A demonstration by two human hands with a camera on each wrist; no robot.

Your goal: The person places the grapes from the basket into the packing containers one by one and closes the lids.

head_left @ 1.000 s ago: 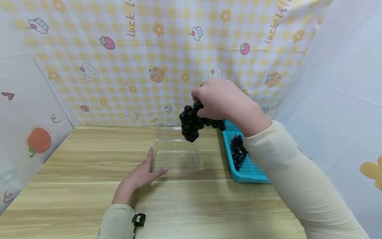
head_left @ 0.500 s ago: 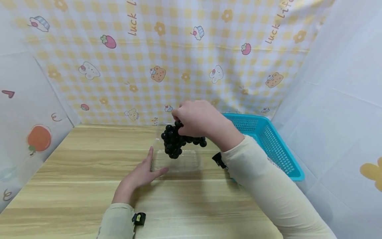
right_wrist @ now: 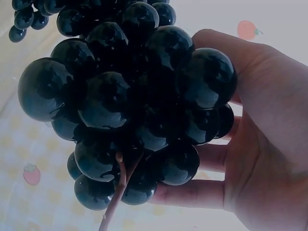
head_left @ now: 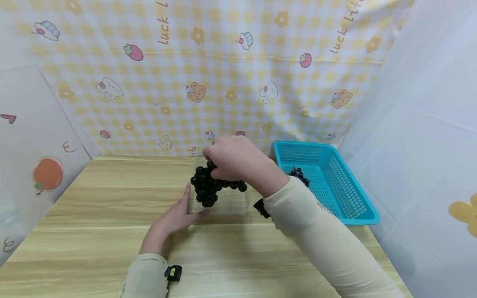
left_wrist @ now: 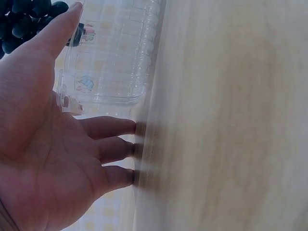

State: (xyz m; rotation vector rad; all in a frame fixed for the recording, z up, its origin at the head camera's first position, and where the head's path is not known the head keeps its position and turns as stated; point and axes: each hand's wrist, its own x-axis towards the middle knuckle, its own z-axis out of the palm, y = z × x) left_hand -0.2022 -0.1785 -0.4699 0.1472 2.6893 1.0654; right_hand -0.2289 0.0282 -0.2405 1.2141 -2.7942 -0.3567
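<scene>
A bunch of dark grapes (head_left: 204, 188) hangs from my right hand (head_left: 238, 161), whose fingers grip it near its top. In the right wrist view the round, shiny grapes (right_wrist: 106, 98) fill the middle, and a brown stem (right_wrist: 118, 192) sticks out below. The bunch overlaps a clear plastic clamshell container (head_left: 232, 203) in the head view, close over it. At the container's left end rests my left hand (head_left: 173, 221), thumb spread along the near side and forefinger along the left side. In the left wrist view its other fingers (left_wrist: 113, 149) extend straight to the tabletop.
To the right stands a blue perforated basket (head_left: 352, 180), with more dark grapes (head_left: 299, 176) in it, partly behind my right sleeve (head_left: 320, 227). Wood-grain tabletop (head_left: 93, 223) stretches to the left and front. A checked cloth (head_left: 223, 74) hangs behind the table.
My right hand has carried the grapes left and down, from beside the basket to over the container. The basket shows more fully now. My left hand has stayed in place.
</scene>
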